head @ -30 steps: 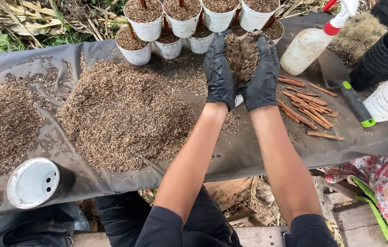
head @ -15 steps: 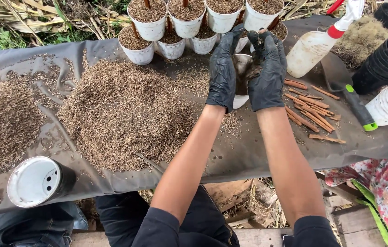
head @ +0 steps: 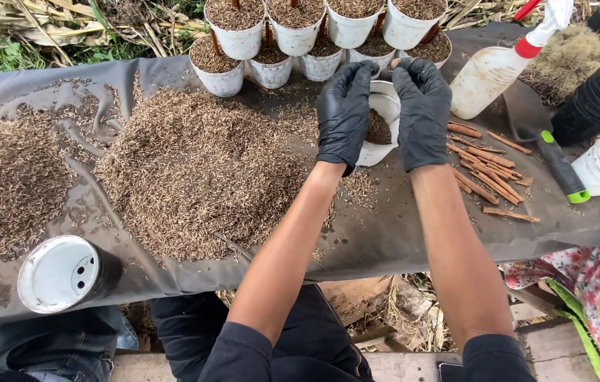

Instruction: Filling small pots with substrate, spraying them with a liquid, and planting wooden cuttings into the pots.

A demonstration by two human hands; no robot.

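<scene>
- the left hand (head: 344, 113) and right hand (head: 423, 110), both in black gloves, curl around a small white pot (head: 383, 106), one on each side, fingers closed on its rim.
- the pot sits on the dark sheet (head: 399, 226) between the big pile of husks (head: 194, 163) and the brown sticks (head: 484, 166), just in front of a row of filled pots (head: 293, 32).
- it looks about half full of brown husk mix, its white inner wall showing above the fill.
- doing this well likely means holding the pot upright and pressing the fill evenly, without spilling over the rim.
- a spray bottle (head: 491, 71) stands near the right hand.
</scene>
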